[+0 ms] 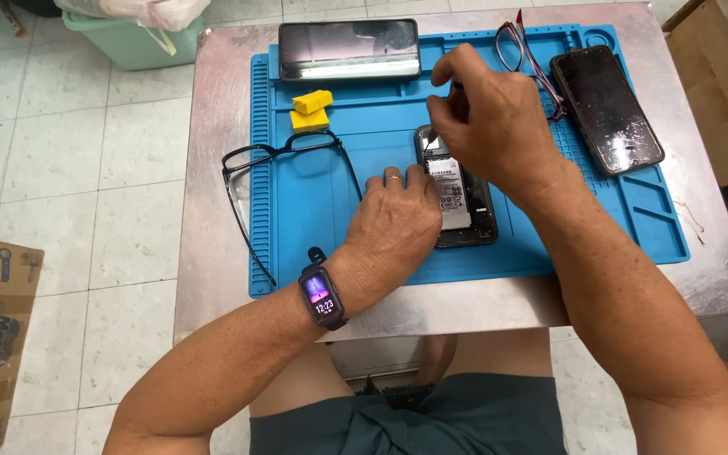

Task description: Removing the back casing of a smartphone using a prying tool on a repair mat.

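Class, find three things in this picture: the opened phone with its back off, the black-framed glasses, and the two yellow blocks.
Opened phone with its back off (465,206): head view, on its exposed battery.
Black-framed glasses (246,157): head view, on the left lens rim.
Yellow blocks (311,109): head view, where the two meet.

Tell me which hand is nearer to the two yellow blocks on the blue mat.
Left. The left hand rests on the opened phone, below-right of the yellow blocks; the right hand is farther right.

A single head-worn view looks steeply down from close above, facing forward over the person's lap, with the blue mat (465,244) under both hands filling the middle.
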